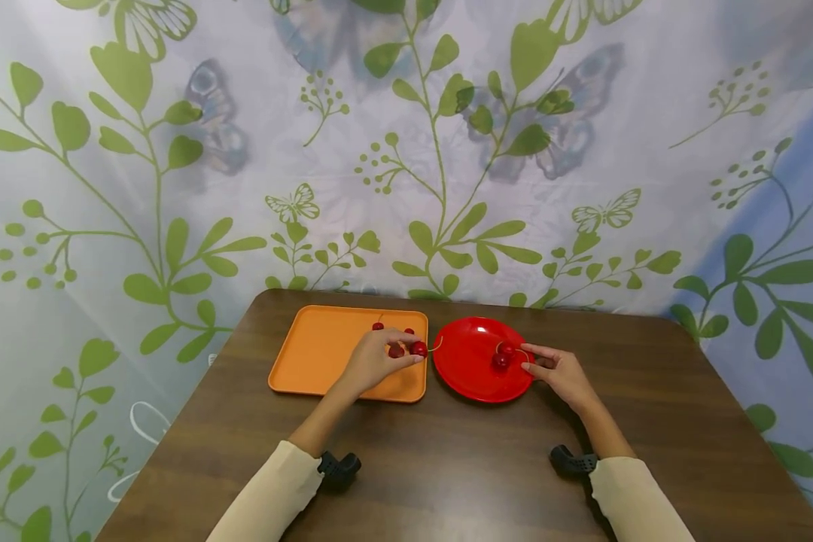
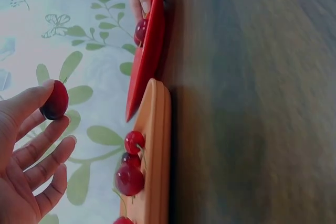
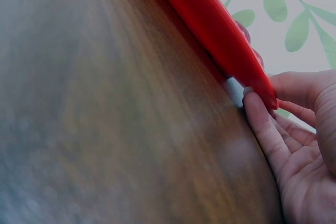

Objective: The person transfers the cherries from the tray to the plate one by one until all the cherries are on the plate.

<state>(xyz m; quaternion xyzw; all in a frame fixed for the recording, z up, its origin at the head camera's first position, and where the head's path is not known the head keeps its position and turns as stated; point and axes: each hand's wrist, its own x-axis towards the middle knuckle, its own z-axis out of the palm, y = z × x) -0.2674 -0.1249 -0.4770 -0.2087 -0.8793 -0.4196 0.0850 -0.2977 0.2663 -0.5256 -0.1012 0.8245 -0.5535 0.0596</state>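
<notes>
A brown table (image 1: 440, 467) fills the low part of my head view, its near end cut off.
On it I see an orange tray (image 1: 318, 350) and a red plate (image 1: 470, 376). The right hand (image 1: 564, 376) pinches the plate's rim. The left hand (image 1: 369, 363) pinches a cherry (image 1: 418, 348) up near the tray's right edge, and hides part of the tray cherries (image 1: 378, 327), so I can't count them. My right wrist view mostly loses the two plate cherries (image 1: 500, 361) behind the rim.
</notes>
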